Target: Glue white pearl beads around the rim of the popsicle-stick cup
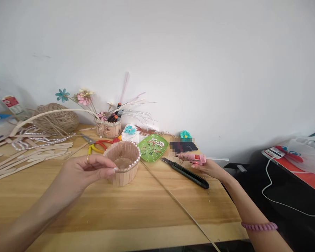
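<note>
A small round basket of wooden sticks [124, 176] stands on the table, with a string of white pearl beads [137, 159] along the right part of its rim. At the front of that rim, my left hand [90, 171] pinches the end of the bead string between thumb and fingertips, partly covering the basket's left side. My right hand [208, 168] is closed around a pink hot glue gun [191, 158], its nozzle pointing left. Just below the glue gun lies a black utility knife [186, 173]. A green dish [152, 159] with beads and small decorations sits between basket and glue gun.
Wooden sticks [34, 159], a bead strand [26, 143] and a twine ball [56, 119] occupy the left. Pliers [94, 143] lie behind the basket, near a decorated holder [107, 128]. A phone [186, 147] lies near the wall. A thin stick [178, 203] crosses the front edge.
</note>
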A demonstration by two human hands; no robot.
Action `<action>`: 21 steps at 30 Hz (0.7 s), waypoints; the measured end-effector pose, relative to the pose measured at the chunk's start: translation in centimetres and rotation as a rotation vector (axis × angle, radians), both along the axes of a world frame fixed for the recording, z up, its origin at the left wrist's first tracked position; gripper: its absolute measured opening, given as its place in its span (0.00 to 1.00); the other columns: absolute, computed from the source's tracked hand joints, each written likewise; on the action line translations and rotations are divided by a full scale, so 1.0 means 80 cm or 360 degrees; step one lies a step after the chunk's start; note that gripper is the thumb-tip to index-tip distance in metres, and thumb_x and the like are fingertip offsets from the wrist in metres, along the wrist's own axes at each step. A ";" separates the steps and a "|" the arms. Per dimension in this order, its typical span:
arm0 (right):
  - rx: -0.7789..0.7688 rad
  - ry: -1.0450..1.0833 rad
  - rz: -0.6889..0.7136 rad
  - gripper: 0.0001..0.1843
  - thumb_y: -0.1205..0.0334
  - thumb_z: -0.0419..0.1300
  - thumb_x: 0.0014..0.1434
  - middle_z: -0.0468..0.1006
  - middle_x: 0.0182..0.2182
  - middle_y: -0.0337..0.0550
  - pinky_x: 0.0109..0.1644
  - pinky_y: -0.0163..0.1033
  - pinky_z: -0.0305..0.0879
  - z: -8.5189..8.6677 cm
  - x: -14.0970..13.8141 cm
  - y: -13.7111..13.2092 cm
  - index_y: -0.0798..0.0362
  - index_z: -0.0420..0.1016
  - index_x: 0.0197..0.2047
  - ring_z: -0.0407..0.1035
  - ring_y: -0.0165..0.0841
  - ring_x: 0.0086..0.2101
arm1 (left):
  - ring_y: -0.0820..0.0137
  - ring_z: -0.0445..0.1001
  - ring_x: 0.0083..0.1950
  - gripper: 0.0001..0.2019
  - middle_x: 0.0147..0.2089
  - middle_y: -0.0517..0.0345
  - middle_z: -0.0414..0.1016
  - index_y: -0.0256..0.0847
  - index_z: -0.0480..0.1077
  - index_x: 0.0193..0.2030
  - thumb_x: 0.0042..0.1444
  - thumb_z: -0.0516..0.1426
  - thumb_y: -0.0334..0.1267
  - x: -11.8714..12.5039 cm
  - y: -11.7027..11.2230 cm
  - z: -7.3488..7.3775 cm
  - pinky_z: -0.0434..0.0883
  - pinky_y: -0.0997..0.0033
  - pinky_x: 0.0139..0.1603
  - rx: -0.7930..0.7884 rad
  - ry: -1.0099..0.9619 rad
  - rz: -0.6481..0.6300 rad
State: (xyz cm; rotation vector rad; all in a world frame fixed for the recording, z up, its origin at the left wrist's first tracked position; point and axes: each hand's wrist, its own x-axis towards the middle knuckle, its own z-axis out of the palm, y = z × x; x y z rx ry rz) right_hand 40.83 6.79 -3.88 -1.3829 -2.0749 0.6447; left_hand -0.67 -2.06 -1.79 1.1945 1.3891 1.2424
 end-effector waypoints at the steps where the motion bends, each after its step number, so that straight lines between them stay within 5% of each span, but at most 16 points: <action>1: -0.0063 -0.0017 0.0031 0.19 0.46 0.66 0.50 0.84 0.37 0.49 0.38 0.44 0.74 -0.003 0.002 0.001 0.48 0.83 0.40 0.77 0.46 0.38 | 0.71 0.76 0.31 0.05 0.27 0.62 0.81 0.44 0.79 0.23 0.35 0.68 0.38 -0.001 0.002 0.002 0.70 0.76 0.33 0.0018 0.0070 0.0004; 5: -0.0264 -0.0104 -0.0094 0.26 0.41 0.64 0.50 0.83 0.38 0.48 0.44 0.49 0.74 -0.018 0.019 0.002 0.50 0.79 0.46 0.77 0.49 0.41 | 0.65 0.78 0.33 0.06 0.28 0.58 0.83 0.44 0.80 0.24 0.37 0.66 0.42 0.001 0.009 0.015 0.72 0.71 0.35 0.0094 0.0298 0.0040; 14: -0.0122 -0.0072 -0.0423 0.32 0.31 0.56 0.51 0.81 0.34 0.51 0.37 0.46 0.75 -0.043 0.046 -0.003 0.52 0.72 0.42 0.77 0.43 0.33 | 0.64 0.81 0.33 0.07 0.29 0.57 0.84 0.45 0.81 0.25 0.40 0.63 0.43 0.004 0.020 0.018 0.76 0.71 0.36 0.0222 0.0461 -0.0150; 17: 0.0105 -0.0108 -0.0720 0.36 0.27 0.52 0.50 0.79 0.39 0.56 0.46 0.57 0.71 -0.039 0.055 -0.018 0.52 0.70 0.43 0.75 0.49 0.40 | 0.64 0.81 0.33 0.06 0.30 0.57 0.84 0.44 0.81 0.26 0.42 0.62 0.40 0.006 0.021 0.017 0.77 0.71 0.36 0.0295 0.0461 -0.0221; 21: 0.0864 -0.0220 -0.1310 0.32 0.33 0.48 0.58 0.75 0.41 0.62 0.50 0.61 0.65 -0.012 0.032 -0.058 0.54 0.72 0.45 0.71 0.53 0.45 | 0.63 0.81 0.34 0.07 0.32 0.56 0.85 0.43 0.82 0.28 0.45 0.62 0.39 0.010 0.025 0.013 0.77 0.69 0.38 0.0355 0.0514 -0.0289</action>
